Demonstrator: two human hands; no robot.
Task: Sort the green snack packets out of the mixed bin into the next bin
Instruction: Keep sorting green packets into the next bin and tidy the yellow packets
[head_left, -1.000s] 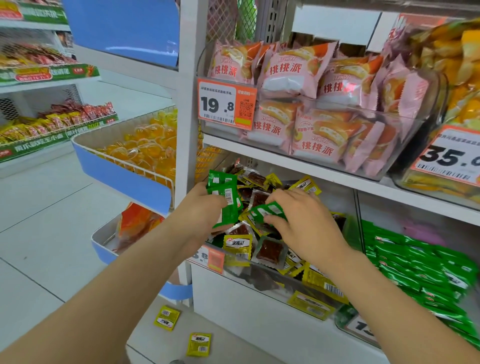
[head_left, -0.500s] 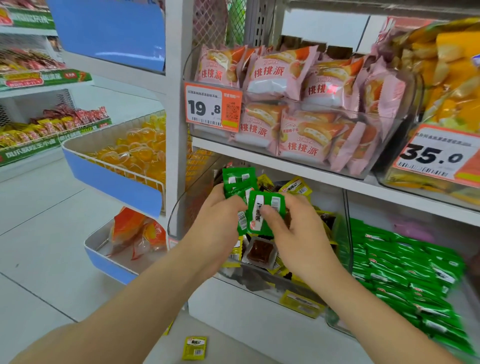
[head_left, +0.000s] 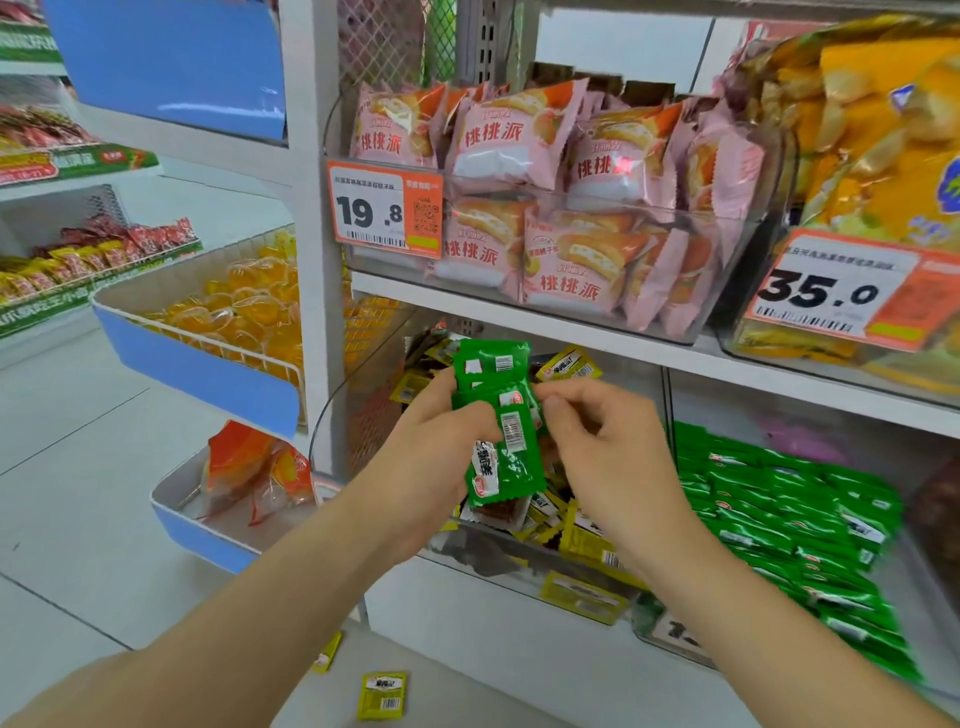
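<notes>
The left hand (head_left: 447, 441) grips a fanned stack of green packets (head_left: 506, 457) above the mixed bin (head_left: 363, 395). Its thumb presses across the front of the stack and its fingers are curled behind, so the packets stick out above and below the grip. The right hand (head_left: 597, 441) is just beside them with all its fingers curled. Its thumb and forefinger tips are at the stack's right edge, but I cannot tell whether they pinch a packet or only touch it. At least 3 green packets can be counted in the stack: 1 on top, 1 in the middle and 1 hanging lowest. They stand roughly upright with their long axes running top to bottom, and their printed and barcode faces are turned toward the camera. The lowest 1 leans slightly, its bottom end swung to the right. The mixed bin below holds a jumble of yellow and brown packets, too many to count. The next bin (head_left: 883, 452), to the right, holds a large pile of green packets lying flat. 2 yellow packets (head_left: 382, 693) lie on the floor (head_left: 78, 493) below the shelf.
</notes>
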